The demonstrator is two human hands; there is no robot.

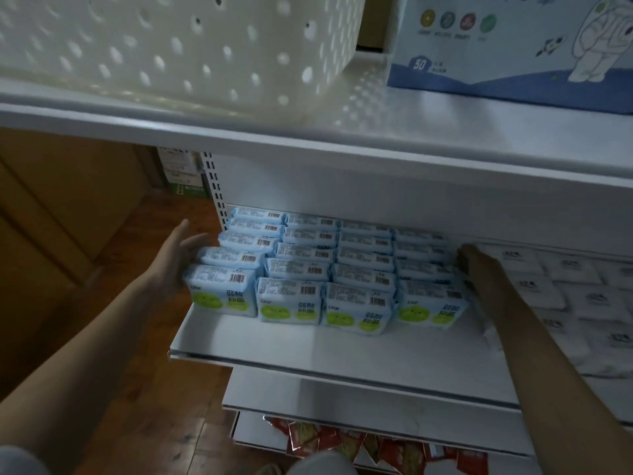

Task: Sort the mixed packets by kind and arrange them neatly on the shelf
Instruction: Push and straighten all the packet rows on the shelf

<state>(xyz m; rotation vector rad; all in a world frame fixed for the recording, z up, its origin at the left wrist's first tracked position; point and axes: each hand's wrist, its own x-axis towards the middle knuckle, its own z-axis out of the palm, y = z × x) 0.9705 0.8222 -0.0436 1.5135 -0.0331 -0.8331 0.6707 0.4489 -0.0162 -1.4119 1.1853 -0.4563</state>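
Note:
Several light blue packets with green circles [325, 269] stand in tidy rows on the white middle shelf [342, 347]. My left hand [178, 255] lies flat, fingers apart, against the left side of the block. My right hand [476, 262] presses against the block's right side, its fingers curled at the back rows. White packets [565, 289] lie in rows to the right of my right arm. Neither hand holds a packet.
A perforated white basket [178, 53] and a blue-and-white box [507, 46] sit on the shelf above. Red sachets [376, 443] lie on a lower shelf. Brown cardboard boxes [51, 217] and a wooden floor are to the left.

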